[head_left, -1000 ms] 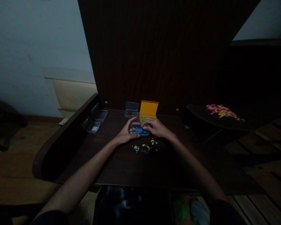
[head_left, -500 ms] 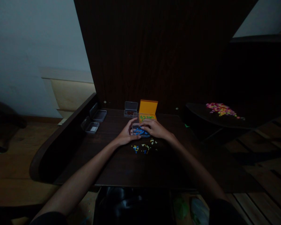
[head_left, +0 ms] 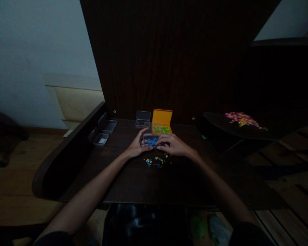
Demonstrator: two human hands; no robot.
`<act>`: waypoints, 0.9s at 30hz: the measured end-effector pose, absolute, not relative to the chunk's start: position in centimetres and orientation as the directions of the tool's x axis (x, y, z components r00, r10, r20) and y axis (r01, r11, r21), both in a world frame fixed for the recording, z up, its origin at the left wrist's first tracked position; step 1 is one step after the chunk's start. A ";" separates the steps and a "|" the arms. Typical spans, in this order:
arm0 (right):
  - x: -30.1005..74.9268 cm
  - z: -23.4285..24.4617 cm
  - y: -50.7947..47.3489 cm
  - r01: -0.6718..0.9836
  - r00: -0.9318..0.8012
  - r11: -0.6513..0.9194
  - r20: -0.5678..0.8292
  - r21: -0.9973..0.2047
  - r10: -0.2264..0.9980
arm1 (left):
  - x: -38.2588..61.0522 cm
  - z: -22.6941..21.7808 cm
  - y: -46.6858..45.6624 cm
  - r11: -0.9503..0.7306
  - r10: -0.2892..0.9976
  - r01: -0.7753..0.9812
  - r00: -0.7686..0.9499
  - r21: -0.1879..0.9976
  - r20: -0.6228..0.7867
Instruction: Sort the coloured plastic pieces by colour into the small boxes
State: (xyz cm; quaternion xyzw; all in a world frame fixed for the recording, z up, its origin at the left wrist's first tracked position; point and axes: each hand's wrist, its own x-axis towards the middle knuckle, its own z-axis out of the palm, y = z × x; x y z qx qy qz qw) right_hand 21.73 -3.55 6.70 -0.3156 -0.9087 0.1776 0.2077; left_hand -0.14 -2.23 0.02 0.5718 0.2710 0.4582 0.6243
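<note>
My left hand (head_left: 136,146) is wrapped round the left side of a clear plastic box (head_left: 143,136), its thumb along the near edge. The box has its lid up and holds several small blue pieces (head_left: 151,141). My right hand (head_left: 175,145) closes over the right side of this box, with fingers reaching over the inside and thumb at the near rim. Whether a piece is between those fingers is hidden. On the table just in front lie small loose pieces (head_left: 159,161) in blue, yellow and whitish colours.
Behind my hands stands an open orange box (head_left: 162,117) with green pieces in it. A clear box (head_left: 143,115) with dark reddish contents sits beside it. Two more open clear boxes (head_left: 109,126) are by the raised left side. Pink and yellow pieces (head_left: 242,119) lie heaped on a surface at right.
My right hand has drawn back toward me and shifted slightly right, its thumb now at the near rim. More of the green pieces shows. My left hand keeps its hold.
</note>
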 end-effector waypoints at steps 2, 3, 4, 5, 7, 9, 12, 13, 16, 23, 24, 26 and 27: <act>22.0 6.7 -4.5 0.486 -0.756 0.738 0.198 -0.467 0.624 | -0.3 0.0 -2.1 -0.071 0.893 -0.246 0.415 0.967 0.172; 22.1 6.6 -5.0 0.493 -0.772 0.733 0.152 -0.468 0.617 | -0.4 0.0 -2.1 -0.071 0.898 -0.242 0.407 0.968 0.167; 22.1 6.5 -5.5 0.510 -0.782 0.726 0.102 -0.461 0.614 | -0.5 0.0 -2.0 -0.071 0.901 -0.240 0.402 0.968 0.166; 22.1 6.3 -5.9 0.531 -0.787 0.719 0.055 -0.448 0.615 | -0.5 0.1 -2.0 -0.073 0.903 -0.241 0.397 0.968 0.167; 22.0 5.9 -6.7 0.573 -0.783 0.710 -0.017 -0.409 0.621 | -0.6 0.2 -1.9 -0.078 0.905 -0.239 0.391 0.968 0.170; 21.9 5.4 -7.2 0.611 -0.768 0.699 -0.063 -0.373 0.637 | -0.7 0.4 -1.9 -0.078 0.908 -0.233 0.385 0.969 0.166; 21.8 4.6 -7.8 0.665 -0.731 0.669 -0.106 -0.332 0.674 | -0.8 0.6 -1.9 -0.078 0.912 -0.219 0.378 0.973 0.159; 21.8 4.4 -7.9 0.680 -0.719 0.659 -0.114 -0.321 0.686 | -0.9 0.6 -1.9 -0.079 0.913 -0.215 0.376 0.973 0.157; 21.6 3.9 -8.0 0.712 -0.689 0.635 -0.123 -0.298 0.715 | -1.0 0.5 -1.8 -0.083 0.915 -0.205 0.372 0.975 0.156; 21.4 3.9 -8.0 0.727 -0.675 0.609 -0.166 -0.318 0.719 | -1.0 0.1 -1.6 -0.104 0.912 -0.212 0.370 0.972 0.178; 21.4 4.0 -8.0 0.729 -0.673 0.606 -0.169 -0.318 0.720 | -1.0 0.1 -1.5 -0.106 0.912 -0.209 0.370 0.972 0.179; 21.4 4.0 -8.1 0.733 -0.668 0.602 -0.167 -0.317 0.725 | -1.0 0.2 -1.5 -0.107 0.913 -0.201 0.367 0.974 0.177; 21.5 4.0 -8.1 0.736 -0.665 0.600 -0.164 -0.315 0.729 | -1.0 0.2 -1.5 -0.106 0.914 -0.198 0.367 0.974 0.175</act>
